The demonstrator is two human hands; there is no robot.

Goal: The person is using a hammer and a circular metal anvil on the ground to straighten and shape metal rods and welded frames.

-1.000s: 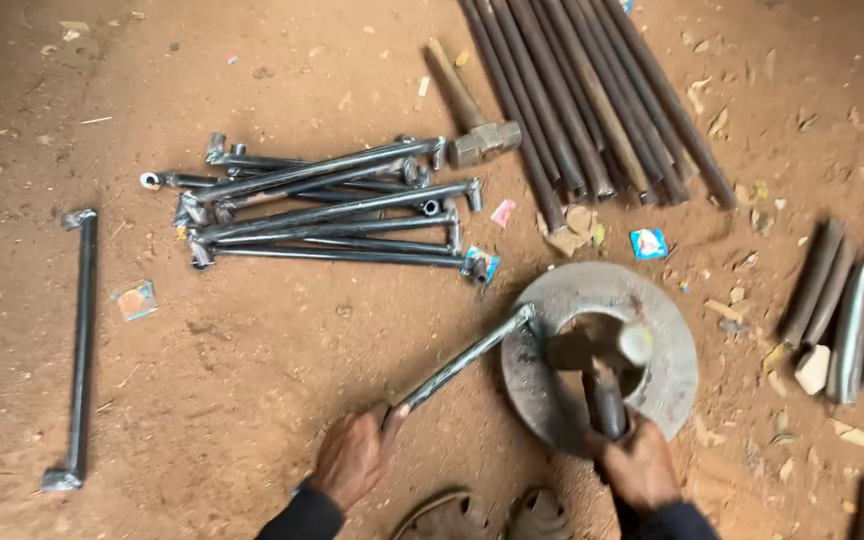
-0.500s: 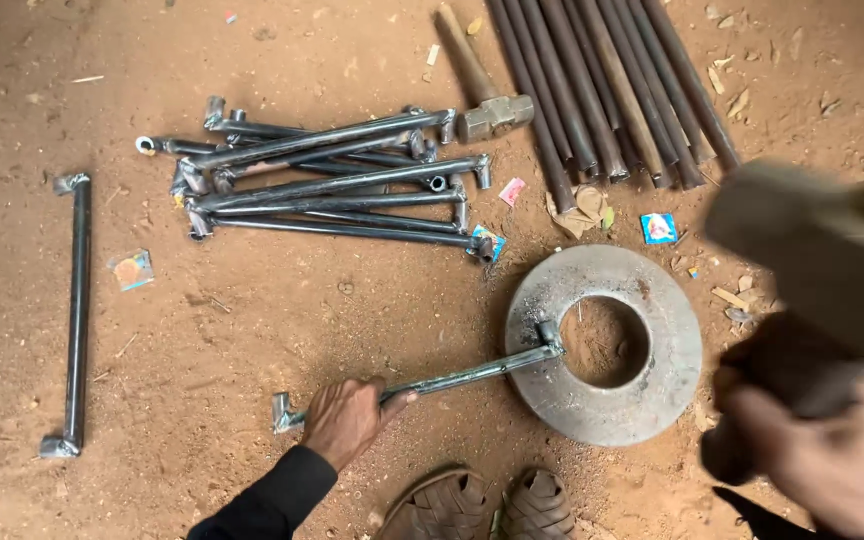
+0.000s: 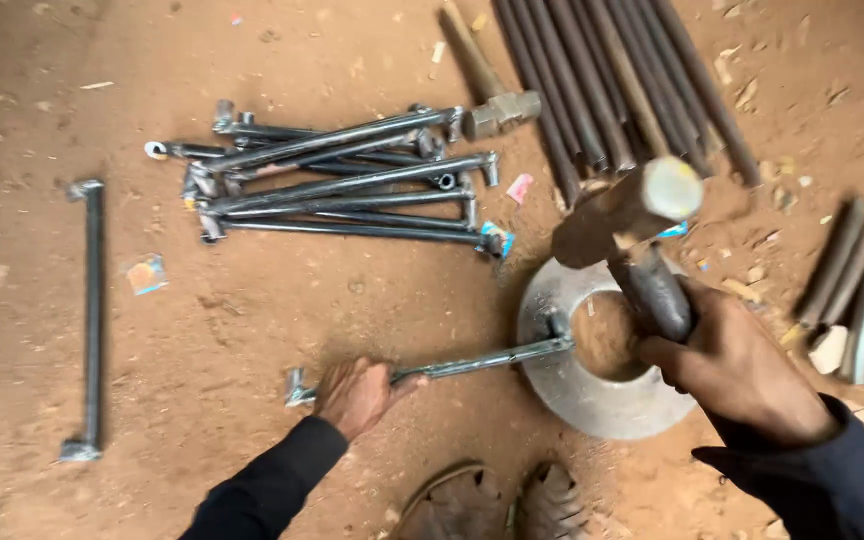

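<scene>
Pinning a steel rod [image 3: 472, 365] against the dirt floor [image 3: 252, 330], the left hand [image 3: 357, 392] is clenched on it; the rod's far end rests on a metal ring [image 3: 592, 400]. Right hand [image 3: 737, 365] grasps a raised hammer [image 3: 627, 215] above that ring.

Your left hand [image 3: 357, 393] pressed a metal rod [image 3: 472, 364] flat on the dirt, its far end resting on the thick steel ring [image 3: 592, 400]. Your right hand [image 3: 732, 365] gripped a hammer [image 3: 622, 215] raised above the ring. A pile of finished rods [image 3: 342, 185] lay beyond.
</scene>
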